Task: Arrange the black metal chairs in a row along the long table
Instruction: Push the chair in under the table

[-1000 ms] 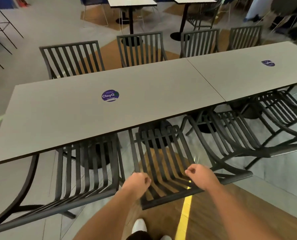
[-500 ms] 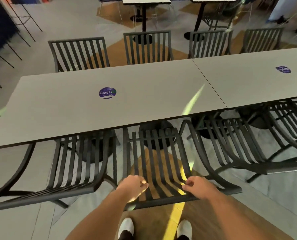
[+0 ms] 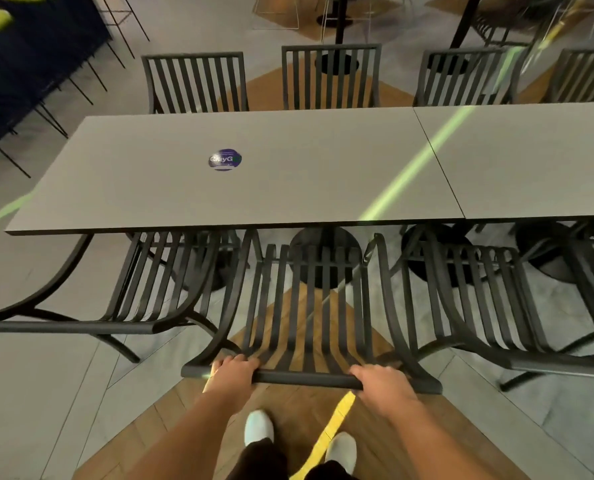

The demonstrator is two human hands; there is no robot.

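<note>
We grip the top rail of the middle chair (image 3: 309, 306) with left hand (image 3: 235, 370) and right hand (image 3: 380, 381), fingers curled around it, at the table (image 3: 254, 188) near edge; next, presumably, squaring it between neighbours.

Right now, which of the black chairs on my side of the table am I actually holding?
The middle chair, directly in front of you: your left hand and right hand both grip its top rail. The chairs beside it go untouched.

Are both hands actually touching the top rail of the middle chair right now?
Touching. The head view shows the left hand and the right hand each curled over the middle chair's top rail.
</note>
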